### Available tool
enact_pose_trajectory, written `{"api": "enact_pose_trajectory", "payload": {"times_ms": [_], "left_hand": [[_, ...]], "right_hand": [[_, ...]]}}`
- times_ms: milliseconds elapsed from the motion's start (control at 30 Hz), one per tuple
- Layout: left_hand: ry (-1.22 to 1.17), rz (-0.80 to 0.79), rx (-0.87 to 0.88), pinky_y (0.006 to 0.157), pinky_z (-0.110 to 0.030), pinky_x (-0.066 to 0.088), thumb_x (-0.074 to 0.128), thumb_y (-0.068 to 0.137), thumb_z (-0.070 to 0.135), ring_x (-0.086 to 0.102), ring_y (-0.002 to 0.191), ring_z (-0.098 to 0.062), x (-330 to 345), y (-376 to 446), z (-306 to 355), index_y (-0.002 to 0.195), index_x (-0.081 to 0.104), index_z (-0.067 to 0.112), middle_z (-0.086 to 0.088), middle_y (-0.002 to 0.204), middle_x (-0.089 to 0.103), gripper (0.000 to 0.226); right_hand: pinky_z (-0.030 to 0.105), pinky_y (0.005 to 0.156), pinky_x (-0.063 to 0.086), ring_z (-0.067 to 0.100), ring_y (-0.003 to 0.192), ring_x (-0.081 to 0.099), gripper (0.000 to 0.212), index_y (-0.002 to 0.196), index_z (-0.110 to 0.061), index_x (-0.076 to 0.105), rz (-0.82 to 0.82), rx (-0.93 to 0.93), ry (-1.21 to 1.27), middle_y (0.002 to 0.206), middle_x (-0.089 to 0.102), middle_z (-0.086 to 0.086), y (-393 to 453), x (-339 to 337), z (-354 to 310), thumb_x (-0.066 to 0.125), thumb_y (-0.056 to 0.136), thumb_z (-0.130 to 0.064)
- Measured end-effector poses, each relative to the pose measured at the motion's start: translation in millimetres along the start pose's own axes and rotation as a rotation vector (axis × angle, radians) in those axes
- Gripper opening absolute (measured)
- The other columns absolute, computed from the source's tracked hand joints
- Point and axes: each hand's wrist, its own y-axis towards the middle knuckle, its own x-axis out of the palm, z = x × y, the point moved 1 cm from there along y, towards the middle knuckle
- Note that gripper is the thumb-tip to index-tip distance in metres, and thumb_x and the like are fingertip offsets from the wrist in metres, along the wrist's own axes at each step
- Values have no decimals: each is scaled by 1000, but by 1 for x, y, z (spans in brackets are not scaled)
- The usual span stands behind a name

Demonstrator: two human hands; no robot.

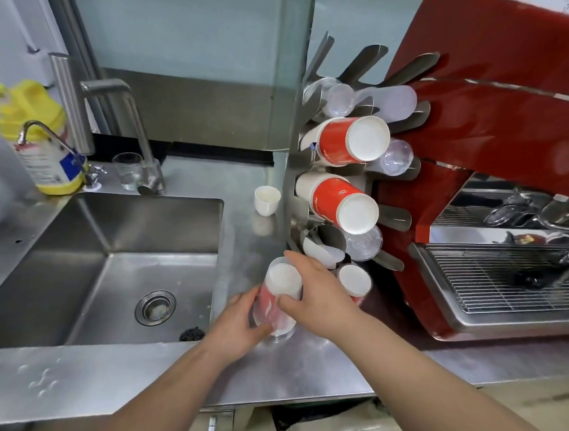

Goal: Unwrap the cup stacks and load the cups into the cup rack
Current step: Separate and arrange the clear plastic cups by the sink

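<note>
A stack of red-and-white paper cups [281, 291] in clear plastic wrap stands on the steel counter in front of the cup rack [294, 170]. My left hand [240, 323] grips the lower part of the stack from the left. My right hand [315, 293] holds its upper end, thumb on the front and fingers over the top. The rack holds two red paper cup stacks [348, 142] [340, 202], clear plastic cups [364, 241] and a white cup [354, 279] in its lowest slot. One steel tube [326, 243] of the rack shows a white cup deep inside.
A steel sink [117, 269] with tap [138, 133] lies to the left, a yellow soap bottle [38, 137] and a glass [128, 170] behind it. A small white cup [267, 199] stands left of the rack. A red espresso machine [488, 176] fills the right side.
</note>
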Motion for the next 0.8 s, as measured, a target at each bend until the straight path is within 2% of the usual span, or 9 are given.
{"api": "enact_pose_trajectory", "payload": {"times_ms": [200,400,500,633,800], "left_hand": [[-84,29,11,93,-39,51,72,65,40,59,107,-10,3,-4,7,125,45,46,8,118,53,66],[-77,63,47,94,-29,47,72,66,38,55,107,-4,1,-8,19,124,46,41,10,118,49,64],[-85,61,60,92,-27,47,74,69,33,57,104,-4,2,-8,23,122,45,43,12,117,48,61],[-83,44,72,89,-28,49,73,68,34,57,101,-4,4,-8,27,118,45,45,15,116,47,59],[-75,18,75,86,-28,50,70,69,35,59,99,-5,6,-7,29,126,45,39,11,119,48,62]], "right_hand": [[19,96,31,15,131,40,75,145,-30,32,9,-10,10,144,42,-1,-4,2,3,68,79,-31],[21,99,32,14,130,40,74,143,-30,33,23,-8,36,141,42,-1,-10,0,1,68,78,-28],[28,100,38,15,125,43,73,138,-32,37,38,-7,34,135,49,-3,-10,1,1,66,71,-36],[34,99,43,14,121,46,79,134,-33,41,51,8,22,132,51,-8,-11,1,4,53,58,-51],[31,99,42,13,121,45,71,133,-29,43,58,23,46,130,53,-6,-12,-2,10,64,66,-40]]}}
